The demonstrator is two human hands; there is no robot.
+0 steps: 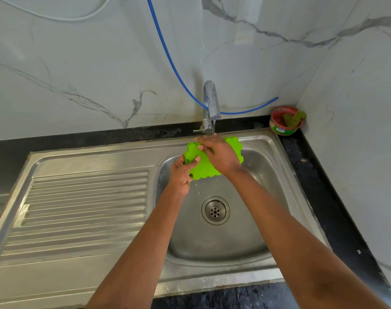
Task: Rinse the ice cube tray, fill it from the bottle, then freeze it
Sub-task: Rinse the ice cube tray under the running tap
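Head view, kitchen sink, listed from the centre outward.

- Ice cube tray (204,169): bright green, soft-looking, with a scalloped edge; held tilted in the air above the sink basin (268,197), near its far side and just under the tap (211,103).
- Left hand (181,172): grips the tray's near left edge, thumb on top and fingers curled underneath.
- Right hand (221,155): lies across the tray's upper face, fingers curled down over its far left part, where the water lands.
- Water stream (213,128): thin, running from the chrome tap spout onto the right hand's fingers.
- Drain (215,210): round metal strainer in the basin floor, near side of the tray; drops of water lie around it.
- Drainboard (85,201): ribbed steel, left of the basin.
- Tabletop (312,186): black stone framing the sink.
- Red tub (283,126): at the tabletop's far right corner, holding a green scrub pad (295,118).
- Blue hose (167,56): hangs down the marble wall (78,63), passing behind the tap.
- White cable (56,17): loops on the wall, upper left.
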